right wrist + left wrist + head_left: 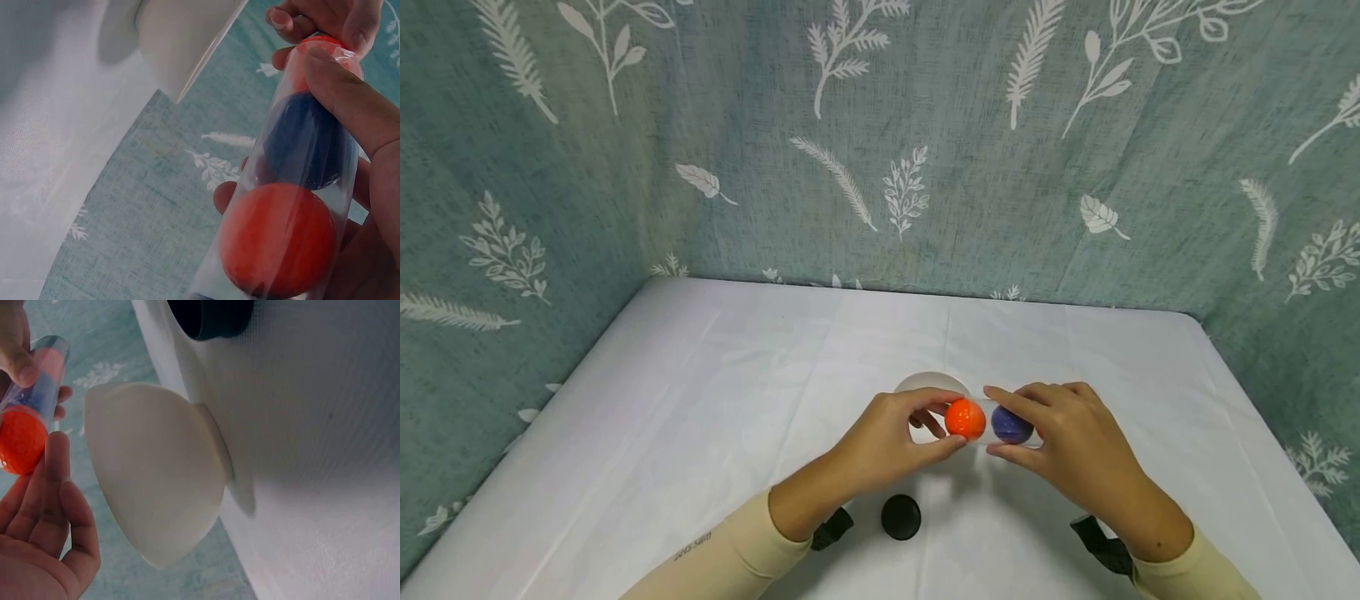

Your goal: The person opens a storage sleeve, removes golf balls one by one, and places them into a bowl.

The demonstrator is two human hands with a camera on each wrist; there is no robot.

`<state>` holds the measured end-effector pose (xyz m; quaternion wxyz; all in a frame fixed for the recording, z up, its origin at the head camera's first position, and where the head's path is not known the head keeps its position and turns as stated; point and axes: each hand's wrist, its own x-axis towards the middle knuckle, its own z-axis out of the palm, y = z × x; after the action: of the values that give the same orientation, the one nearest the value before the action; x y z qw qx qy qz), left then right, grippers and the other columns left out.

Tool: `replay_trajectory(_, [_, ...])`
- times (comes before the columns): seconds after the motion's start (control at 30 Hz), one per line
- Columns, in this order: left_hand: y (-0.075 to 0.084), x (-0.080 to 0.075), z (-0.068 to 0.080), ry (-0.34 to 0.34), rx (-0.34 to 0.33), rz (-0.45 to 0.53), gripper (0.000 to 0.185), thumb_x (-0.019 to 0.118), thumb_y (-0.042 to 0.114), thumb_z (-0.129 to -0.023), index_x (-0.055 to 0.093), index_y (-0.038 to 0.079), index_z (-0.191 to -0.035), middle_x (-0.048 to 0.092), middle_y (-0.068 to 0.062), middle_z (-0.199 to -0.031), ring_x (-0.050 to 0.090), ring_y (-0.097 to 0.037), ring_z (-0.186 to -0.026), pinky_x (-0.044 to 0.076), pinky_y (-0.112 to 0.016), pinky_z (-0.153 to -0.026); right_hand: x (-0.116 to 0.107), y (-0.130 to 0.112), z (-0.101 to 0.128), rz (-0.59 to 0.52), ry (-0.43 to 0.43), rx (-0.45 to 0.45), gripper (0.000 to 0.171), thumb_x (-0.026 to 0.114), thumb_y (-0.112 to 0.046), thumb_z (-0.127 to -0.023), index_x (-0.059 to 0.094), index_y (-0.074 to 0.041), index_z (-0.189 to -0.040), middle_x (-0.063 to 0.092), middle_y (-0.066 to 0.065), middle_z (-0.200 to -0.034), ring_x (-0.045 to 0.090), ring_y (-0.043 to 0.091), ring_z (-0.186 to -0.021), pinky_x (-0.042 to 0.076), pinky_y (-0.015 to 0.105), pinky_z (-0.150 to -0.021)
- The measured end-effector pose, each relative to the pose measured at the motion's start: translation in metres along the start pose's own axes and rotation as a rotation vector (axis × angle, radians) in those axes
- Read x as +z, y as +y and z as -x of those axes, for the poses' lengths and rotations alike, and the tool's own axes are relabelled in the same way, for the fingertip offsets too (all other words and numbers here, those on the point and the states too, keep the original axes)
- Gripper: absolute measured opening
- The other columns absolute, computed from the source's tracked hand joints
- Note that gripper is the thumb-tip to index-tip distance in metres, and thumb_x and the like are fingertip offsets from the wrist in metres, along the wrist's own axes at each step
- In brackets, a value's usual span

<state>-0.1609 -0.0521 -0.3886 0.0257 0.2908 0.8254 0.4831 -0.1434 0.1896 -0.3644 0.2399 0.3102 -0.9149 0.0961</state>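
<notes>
I am holding a clear tube [992, 425] sideways over the white table [700, 433], just in front of the white bowl [929, 385]. My left hand [887, 446] is pinching the orange ball [965, 418] at its open end, and my right hand [1067, 442] is pinching the tube around the blue ball [1011, 425], so it is not rolling away.

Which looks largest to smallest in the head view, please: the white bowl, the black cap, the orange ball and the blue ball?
1. White bowl, though the hands partly hide it.
2. Orange ball, blue ball and black cap: all look about alike, so I would not rank them; the cap also lies nearer the camera.
</notes>
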Motion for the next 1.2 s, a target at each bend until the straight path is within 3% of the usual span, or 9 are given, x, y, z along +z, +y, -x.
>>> replay_trajectory(0.17, [-0.001, -0.003, 0.000, 0.016, 0.024, -0.019, 0.039, 0.078, 0.020, -0.086, 0.068, 0.016, -0.123, 0.071, 0.010, -0.116, 0.067, -0.002, -0.084, 0.056, -0.027, -0.084, -0.001, 0.001, 0.000, -0.010, 0.012, -0.006, 0.069, 0.094, -0.042, -0.060, 0.073, -0.021, -0.122, 0.073, 0.002, -0.094, 0.068, 0.017, -0.084, 0.051, 0.044, -0.077])
replay_trajectory(0.37, [0.000, -0.007, -0.002, 0.035, 0.051, -0.058, 0.037, 0.077, 0.018, -0.085, 0.067, 0.017, -0.121, 0.070, 0.012, -0.114, 0.069, -0.015, -0.084, 0.056, -0.030, -0.082, -0.002, 0.002, -0.002, -0.008, 0.016, 0.004, 0.069, 0.094, -0.041, -0.060, 0.073, -0.021, -0.123, 0.072, 0.002, -0.093, 0.067, 0.016, -0.082, 0.052, 0.043, -0.075])
replay_trajectory(0.73, [-0.005, -0.014, -0.007, 0.026, -0.010, -0.165, 0.038, 0.078, 0.020, -0.084, 0.068, 0.017, -0.121, 0.072, 0.012, -0.108, 0.064, -0.008, -0.082, 0.053, -0.024, -0.069, -0.003, 0.004, -0.002, 0.000, 0.014, 0.029, 0.067, 0.094, -0.040, -0.061, 0.073, -0.023, -0.122, 0.070, 0.001, -0.091, 0.063, 0.015, -0.075, 0.054, 0.043, -0.073])
replay_trajectory(1.03, [-0.016, -0.013, -0.013, -0.011, -0.029, -0.167, 0.040, 0.079, 0.018, -0.085, 0.068, 0.017, -0.124, 0.073, 0.006, -0.106, 0.066, -0.012, -0.084, 0.057, -0.032, -0.074, -0.001, 0.004, 0.000, -0.006, -0.023, 0.059, 0.066, 0.092, -0.042, -0.064, 0.072, -0.024, -0.124, 0.071, 0.001, -0.093, 0.065, 0.018, -0.076, 0.054, 0.041, -0.074])
replay_trajectory(1.2, [-0.023, -0.011, -0.020, -0.060, -0.042, -0.253, 0.040, 0.079, 0.024, -0.085, 0.068, 0.018, -0.123, 0.073, 0.011, -0.103, 0.064, -0.008, -0.084, 0.054, -0.023, -0.072, -0.002, 0.004, 0.001, -0.006, -0.038, 0.075, 0.065, 0.091, -0.044, -0.066, 0.071, -0.025, -0.125, 0.071, 0.001, -0.094, 0.065, 0.017, -0.078, 0.055, 0.042, -0.075])
